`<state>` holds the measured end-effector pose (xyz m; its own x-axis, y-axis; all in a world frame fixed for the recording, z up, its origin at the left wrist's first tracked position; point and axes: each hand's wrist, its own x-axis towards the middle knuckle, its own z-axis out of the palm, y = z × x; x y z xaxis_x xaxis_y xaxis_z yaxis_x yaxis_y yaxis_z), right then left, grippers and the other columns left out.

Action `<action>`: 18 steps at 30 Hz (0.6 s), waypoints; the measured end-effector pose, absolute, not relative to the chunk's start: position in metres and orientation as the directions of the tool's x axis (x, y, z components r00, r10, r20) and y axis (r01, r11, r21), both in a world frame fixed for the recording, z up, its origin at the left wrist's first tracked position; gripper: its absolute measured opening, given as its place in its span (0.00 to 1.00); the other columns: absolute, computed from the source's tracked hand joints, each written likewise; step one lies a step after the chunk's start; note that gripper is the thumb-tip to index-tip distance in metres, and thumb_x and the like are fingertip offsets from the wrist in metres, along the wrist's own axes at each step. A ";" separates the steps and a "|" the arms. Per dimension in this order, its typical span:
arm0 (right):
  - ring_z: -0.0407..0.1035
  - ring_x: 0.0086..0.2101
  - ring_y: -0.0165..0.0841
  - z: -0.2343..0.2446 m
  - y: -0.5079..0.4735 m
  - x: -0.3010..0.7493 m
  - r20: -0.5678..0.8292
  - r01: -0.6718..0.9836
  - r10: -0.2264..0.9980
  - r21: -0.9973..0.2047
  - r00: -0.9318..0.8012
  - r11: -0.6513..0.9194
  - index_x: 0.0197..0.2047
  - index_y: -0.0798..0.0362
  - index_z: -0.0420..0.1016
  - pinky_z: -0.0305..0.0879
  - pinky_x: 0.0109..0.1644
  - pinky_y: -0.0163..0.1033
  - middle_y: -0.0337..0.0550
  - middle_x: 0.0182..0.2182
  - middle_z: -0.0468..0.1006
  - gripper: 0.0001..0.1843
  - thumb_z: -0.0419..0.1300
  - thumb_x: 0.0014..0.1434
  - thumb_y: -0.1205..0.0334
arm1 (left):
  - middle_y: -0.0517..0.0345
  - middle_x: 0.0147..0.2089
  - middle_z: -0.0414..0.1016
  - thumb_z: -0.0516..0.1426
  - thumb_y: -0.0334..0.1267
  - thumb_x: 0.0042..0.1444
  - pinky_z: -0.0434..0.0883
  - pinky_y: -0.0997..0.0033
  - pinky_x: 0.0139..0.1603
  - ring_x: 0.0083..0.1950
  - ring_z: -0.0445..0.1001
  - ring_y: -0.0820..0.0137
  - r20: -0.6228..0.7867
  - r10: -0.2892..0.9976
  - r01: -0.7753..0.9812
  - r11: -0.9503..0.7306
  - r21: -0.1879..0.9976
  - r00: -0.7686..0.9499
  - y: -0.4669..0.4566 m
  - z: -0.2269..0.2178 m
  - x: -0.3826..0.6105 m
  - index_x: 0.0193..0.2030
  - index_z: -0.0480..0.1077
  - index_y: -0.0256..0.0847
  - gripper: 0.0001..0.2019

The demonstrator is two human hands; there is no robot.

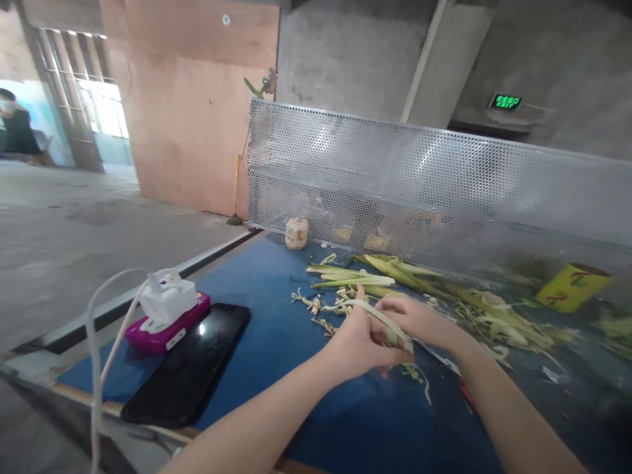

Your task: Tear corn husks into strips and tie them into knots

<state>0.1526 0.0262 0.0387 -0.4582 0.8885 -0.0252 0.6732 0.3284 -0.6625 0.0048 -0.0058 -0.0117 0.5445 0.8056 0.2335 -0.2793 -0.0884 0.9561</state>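
My left hand (pixel 359 342) and my right hand (pixel 412 320) meet over the blue table top (pixel 266 289). Both are closed on a pale green leaf strip (pixel 382 320) that curves between them. The left thumb points up beside the strip. Just beyond the hands lies a pile of long green stalks and leaves (pixel 395 273), with small pale scraps (pixel 311 304) scattered to its left. A thin trimmed shred (pixel 419 380) lies on the table under my hands.
A black phone (pixel 190 365) lies at the table's left, next to a magenta box (pixel 165 329) with a white charger and cable (pixel 165 296). A small pale jar (pixel 297 233) stands by the perforated metal screen (pixel 419 184). A yellow cup (pixel 570 286) lies at the right. A person (pixel 14 125) is far left.
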 end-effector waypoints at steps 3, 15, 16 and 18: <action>0.69 0.31 0.34 0.035 0.023 0.149 -0.020 0.606 0.886 -0.737 -0.464 0.301 0.33 0.54 0.72 0.63 0.35 0.37 0.41 0.29 0.76 0.08 0.54 0.52 0.63 | 0.58 0.29 0.74 0.65 0.31 0.39 0.70 0.75 0.20 0.23 0.71 0.73 0.198 0.792 -0.296 -0.022 0.955 0.578 -0.005 -0.013 0.008 0.62 0.15 0.37 0.61; 0.58 0.21 0.25 0.028 0.016 0.160 0.136 -0.117 0.930 -0.988 -0.341 0.101 0.28 0.53 0.63 0.58 0.27 0.34 0.32 0.21 0.62 0.11 0.60 0.49 0.56 | 0.62 0.25 0.74 0.55 0.33 0.54 0.69 0.77 0.18 0.23 0.74 0.71 0.110 0.867 -0.311 0.053 0.949 0.485 -0.008 -0.002 0.015 0.63 0.19 0.39 0.46; 0.56 0.21 0.24 0.029 0.015 0.161 0.156 -0.114 0.926 -0.986 -0.344 0.124 0.28 0.53 0.63 0.56 0.27 0.33 0.32 0.20 0.60 0.12 0.60 0.49 0.55 | 0.61 0.25 0.74 0.54 0.32 0.54 0.70 0.77 0.18 0.24 0.74 0.71 0.126 0.870 -0.303 0.028 0.953 0.476 -0.008 -0.003 0.015 0.63 0.18 0.37 0.46; 0.54 0.21 0.24 0.030 0.013 0.165 0.185 -0.086 0.916 -0.983 -0.357 0.165 0.27 0.53 0.64 0.54 0.26 0.33 0.32 0.19 0.58 0.12 0.61 0.48 0.56 | 0.61 0.24 0.74 0.53 0.30 0.54 0.70 0.77 0.19 0.25 0.74 0.71 0.139 0.881 -0.281 -0.007 0.960 0.452 -0.008 -0.004 0.014 0.63 0.16 0.36 0.46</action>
